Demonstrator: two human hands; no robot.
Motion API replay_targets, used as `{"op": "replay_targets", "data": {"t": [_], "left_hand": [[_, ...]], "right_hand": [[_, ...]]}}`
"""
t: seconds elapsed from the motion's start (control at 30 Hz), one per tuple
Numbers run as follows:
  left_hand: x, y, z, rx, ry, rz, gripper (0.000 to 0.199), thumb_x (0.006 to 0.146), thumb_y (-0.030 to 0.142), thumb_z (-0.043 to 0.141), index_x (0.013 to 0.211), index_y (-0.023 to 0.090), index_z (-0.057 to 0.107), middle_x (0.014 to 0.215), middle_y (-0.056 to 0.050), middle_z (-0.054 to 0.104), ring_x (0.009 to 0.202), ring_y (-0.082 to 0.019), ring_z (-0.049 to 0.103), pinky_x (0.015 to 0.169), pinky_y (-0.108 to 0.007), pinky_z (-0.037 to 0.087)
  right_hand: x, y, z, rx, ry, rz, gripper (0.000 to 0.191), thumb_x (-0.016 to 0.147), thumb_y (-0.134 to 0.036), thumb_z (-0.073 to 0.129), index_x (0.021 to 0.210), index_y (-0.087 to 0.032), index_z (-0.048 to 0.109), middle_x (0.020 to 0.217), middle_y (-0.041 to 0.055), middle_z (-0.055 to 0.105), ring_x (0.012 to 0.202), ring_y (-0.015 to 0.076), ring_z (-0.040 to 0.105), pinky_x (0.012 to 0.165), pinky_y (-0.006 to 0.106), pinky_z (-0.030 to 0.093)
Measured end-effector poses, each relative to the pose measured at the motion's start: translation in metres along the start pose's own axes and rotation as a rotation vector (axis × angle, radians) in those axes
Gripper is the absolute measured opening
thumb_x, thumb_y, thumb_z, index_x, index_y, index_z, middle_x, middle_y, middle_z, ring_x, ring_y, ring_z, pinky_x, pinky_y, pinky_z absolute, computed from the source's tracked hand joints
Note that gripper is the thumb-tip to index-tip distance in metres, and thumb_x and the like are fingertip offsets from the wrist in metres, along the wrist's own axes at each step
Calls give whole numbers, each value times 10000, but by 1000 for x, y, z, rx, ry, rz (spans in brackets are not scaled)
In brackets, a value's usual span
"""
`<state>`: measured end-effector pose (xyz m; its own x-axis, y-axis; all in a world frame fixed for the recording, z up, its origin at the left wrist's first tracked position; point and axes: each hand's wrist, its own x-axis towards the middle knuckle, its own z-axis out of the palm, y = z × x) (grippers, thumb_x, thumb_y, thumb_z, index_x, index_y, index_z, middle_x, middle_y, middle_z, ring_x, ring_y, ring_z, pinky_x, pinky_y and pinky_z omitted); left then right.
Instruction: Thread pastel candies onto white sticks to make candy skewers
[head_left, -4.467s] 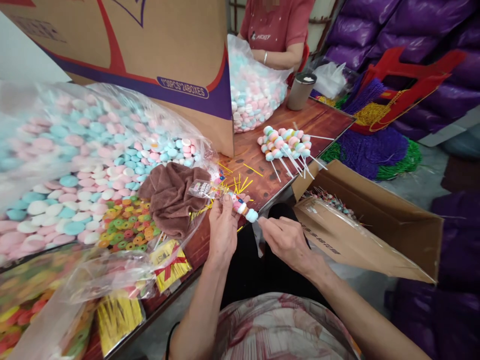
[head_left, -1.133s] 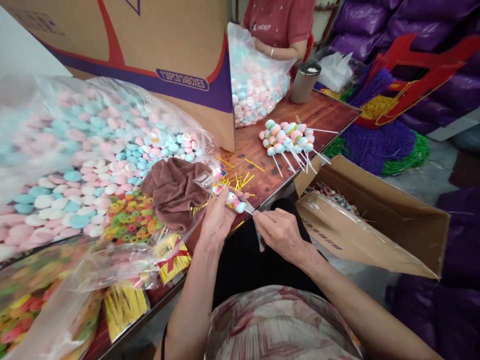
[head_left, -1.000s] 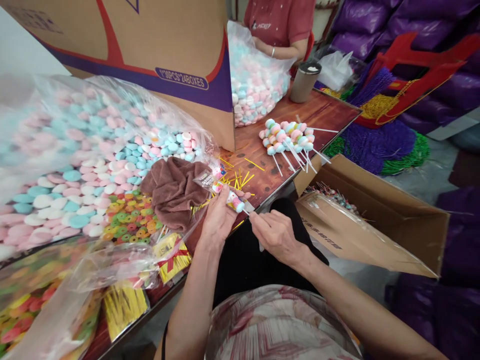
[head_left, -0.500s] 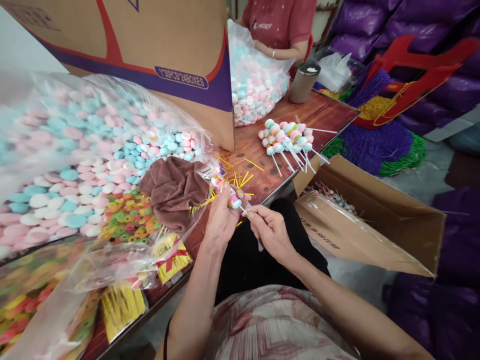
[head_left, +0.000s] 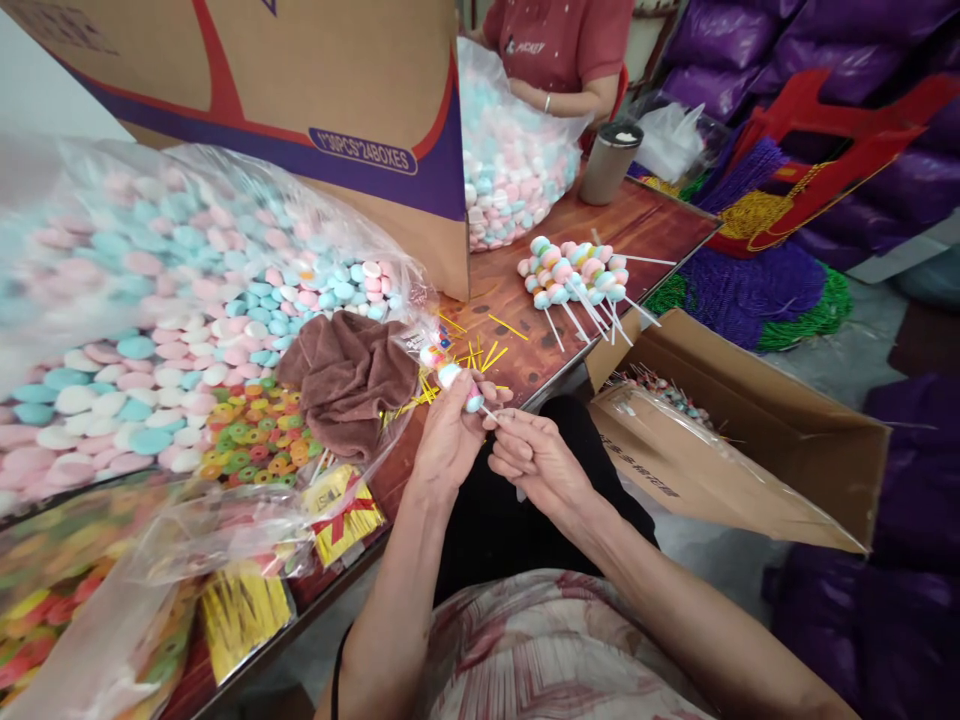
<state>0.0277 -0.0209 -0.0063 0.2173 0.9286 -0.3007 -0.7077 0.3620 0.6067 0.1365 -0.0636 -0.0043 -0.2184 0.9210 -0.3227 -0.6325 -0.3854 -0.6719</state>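
Between my hands is a marshmallow skewer (head_left: 450, 375) inside a clear wrapper, over the table's front edge. My left hand (head_left: 448, 430) is closed around its candy part, with pink, white and blue pieces showing past the fingers. At the lower end, my right hand (head_left: 536, 455) pinches the white stick and the gathered wrapper. Loose yellow twist ties (head_left: 487, 355) lie on the table just beyond my fingers. A brown cloth (head_left: 341, 385) lies left of my left hand. Farther right, unwrapped marshmallow skewers (head_left: 574, 272) are piled with their sticks pointing outward.
Open bags of marshmallows (head_left: 150, 350) and gummy rings (head_left: 259, 430) cover the left side. A large carton (head_left: 300, 90) stands behind. An open box (head_left: 750, 430) holding finished sticks sits low at right. Across the table is a person in a red shirt (head_left: 562, 40), beside a tumbler (head_left: 611, 165).
My left hand has shifted slightly lower on the wrapped skewer, so more of its upper candy shows. My right fingers have curled tighter at the stick end.
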Motion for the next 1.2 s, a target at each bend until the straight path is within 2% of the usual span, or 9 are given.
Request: {"op": "replay_targets", "data": {"t": [0.1,0.17,0.33,0.5,0.6,0.8,0.93,1.03,1.2], "left_hand": [[-2,-2,1,11,4,-13,224,857,374,691,849,157,635,715,-11,647,823,-186,709,810,-308,547],[-2,-2,1,34,10,-16,241,852,388,694,864,155,638,748,-32,675,870,-208,717,825,-323,551],[-6,-6,1,185,92,55,351,843,492,675,923,158,598,889,-84,719,895,-211,719,772,-304,557],[-13,-13,-2,403,257,284,344,849,504,655,945,204,516,869,-17,671,783,-153,710,678,-252,555],[-13,-9,-4,475,292,336,324,863,507,627,912,203,525,846,0,639,719,-127,682,593,-211,532],[-7,0,-4,562,310,351,282,808,436,693,837,172,601,663,27,555,563,-79,527,474,-152,425],[-5,1,-4,560,324,351,230,794,372,698,823,164,604,659,25,554,555,-75,496,482,-160,400],[-3,2,-6,584,277,360,192,825,326,649,756,167,567,592,44,484,528,-73,427,498,-178,367],[-6,-6,-11,703,241,384,209,854,313,611,716,172,539,613,43,441,560,-82,380,529,-202,331]], "right_hand": [[4,7,8,4,61,-70,168,798,-304,698,749,-151,649,437,-110,336,398,35,181,435,218,176],[6,12,13,-26,106,-147,179,803,-301,699,729,-153,630,441,-99,368,406,37,221,440,217,180],[7,16,14,-178,167,-296,196,854,-322,668,757,-156,627,462,-90,398,426,47,278,447,216,204],[8,7,6,-417,234,-409,209,901,-350,619,804,-167,636,501,-74,449,454,64,349,452,211,258],[7,5,5,-530,240,-450,215,923,-342,589,808,-167,639,508,-73,458,456,69,367,470,214,300],[4,11,3,-656,206,-503,205,952,-316,549,813,-178,608,526,-74,461,474,76,408,503,215,347],[2,13,-1,-728,184,-520,197,960,-327,540,832,-187,594,546,-70,453,482,79,416,502,215,346],[3,15,-4,-774,176,-526,190,965,-332,529,857,-191,595,557,-67,454,492,83,426,510,217,352],[9,19,-4,-794,242,-537,220,958,-349,516,808,-196,567,568,-58,459,501,91,420,514,227,353]]}}
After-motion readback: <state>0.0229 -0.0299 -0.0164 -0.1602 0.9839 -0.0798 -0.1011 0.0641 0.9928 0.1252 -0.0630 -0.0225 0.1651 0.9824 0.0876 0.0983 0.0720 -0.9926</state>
